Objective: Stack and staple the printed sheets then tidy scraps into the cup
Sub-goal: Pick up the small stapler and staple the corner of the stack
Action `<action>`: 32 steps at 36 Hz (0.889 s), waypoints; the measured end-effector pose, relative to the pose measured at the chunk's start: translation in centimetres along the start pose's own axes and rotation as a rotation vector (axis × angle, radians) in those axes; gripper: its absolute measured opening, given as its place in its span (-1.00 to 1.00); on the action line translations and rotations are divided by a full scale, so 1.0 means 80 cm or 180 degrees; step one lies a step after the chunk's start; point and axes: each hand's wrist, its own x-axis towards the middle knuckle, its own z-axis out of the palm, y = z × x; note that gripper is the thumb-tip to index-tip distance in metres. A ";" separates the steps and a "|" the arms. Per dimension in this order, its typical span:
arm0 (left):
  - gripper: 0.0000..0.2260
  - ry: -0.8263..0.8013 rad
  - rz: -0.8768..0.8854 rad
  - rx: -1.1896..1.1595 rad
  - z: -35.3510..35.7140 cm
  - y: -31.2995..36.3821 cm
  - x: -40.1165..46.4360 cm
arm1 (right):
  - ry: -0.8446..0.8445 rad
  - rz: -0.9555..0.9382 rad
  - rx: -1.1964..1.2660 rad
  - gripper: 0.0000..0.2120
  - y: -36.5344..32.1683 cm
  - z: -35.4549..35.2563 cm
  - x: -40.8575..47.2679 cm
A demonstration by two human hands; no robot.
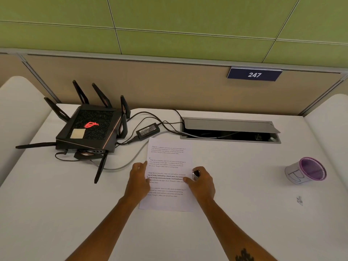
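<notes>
With the left hand (pixel 138 178) flat on the printed sheets (pixel 167 178) mid-tabletop and the right hand's (pixel 200 182) grip closed round a small stapler (pixel 195 174), loose sheets could slip and staple crooked.

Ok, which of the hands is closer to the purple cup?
The right. The right hand, holding a small stapler, rests on the sheets' right edge, on the cup's side; the left hand sits farther away at the left edge.

Printed sheets (pixel 169 178): sheet count indeterminable; text too small to read; left and right edges covered by the hands. Small dark-and-silver object (pixel 195 174) in right hand (pixel 200 184): mostly concealed, type unconfirmed. Small mark (pixel 300 200) on worktop (pixel 244 213): unidentifiable. Forearms cut by bottom edge.
</notes>
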 end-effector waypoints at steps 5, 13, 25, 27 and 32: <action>-0.34 0.0007 -0.0044 0.0081 0.002 -0.004 0.001 | -0.0039 -0.0012 0.0258 -0.62 0.004 -0.001 0.005; -0.35 0.0335 0.0012 0.0534 0.019 0.003 -0.027 | -0.0381 0.0018 0.0953 -0.75 0.007 -0.029 0.010; -0.27 0.0581 0.0507 0.0639 0.075 -0.013 -0.087 | -0.0416 -0.0535 0.0008 -0.49 0.051 -0.116 0.070; -0.26 0.0563 0.0557 0.0657 0.080 -0.014 -0.096 | -0.0361 -0.0590 -0.0225 -0.49 0.059 -0.132 0.082; -0.23 0.0561 0.0580 0.0687 0.090 -0.017 -0.116 | -0.0314 -0.0763 -0.0718 -0.47 0.086 -0.168 0.120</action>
